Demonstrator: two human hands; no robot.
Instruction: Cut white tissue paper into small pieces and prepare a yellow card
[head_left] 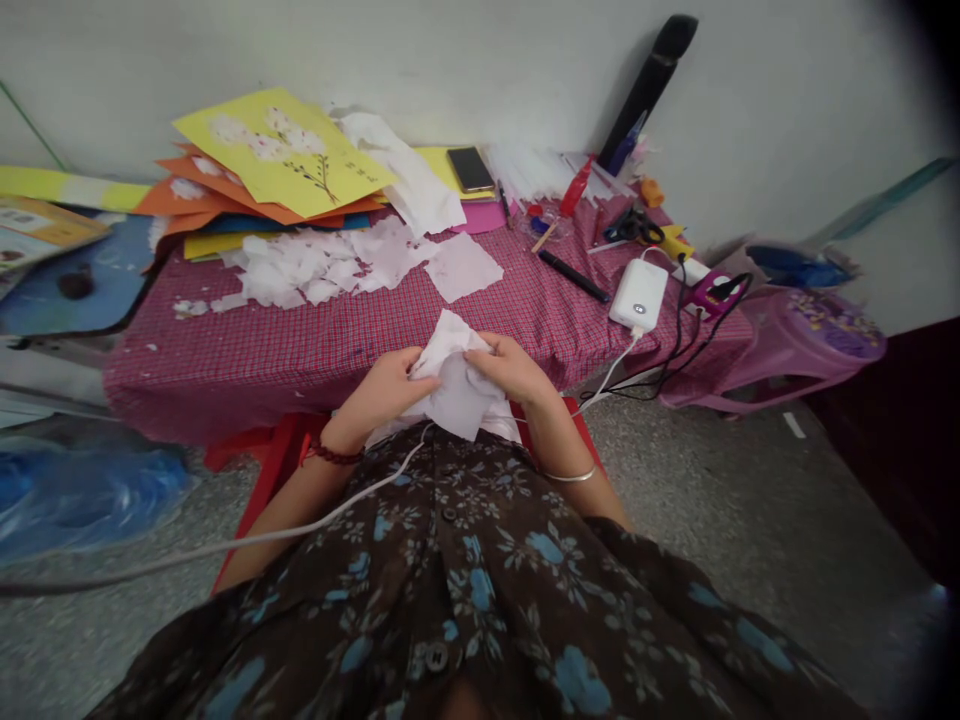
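Observation:
Over my lap I hold up a piece of thin white tissue paper (459,390), its edges loose and slightly crumpled. My left hand (386,390) pinches its left side between thumb and fingers. On the other side my right hand (514,368) is closed on the upper right part of the same paper, thumb on top. More white paper lies beneath it on my lap. Just beyond my hands, a flat tissue square (463,268) rests on the checked tablecloth (300,350), beside a heap of torn tissue pieces (315,265).
Yellow card with paper blossoms (285,150) tops a stack at the back left. A phone (470,169), a red glue bottle (577,187), a black marker (574,276), scissors (634,226) and a white power bank (639,293) lie rightward. A cable crosses my left forearm.

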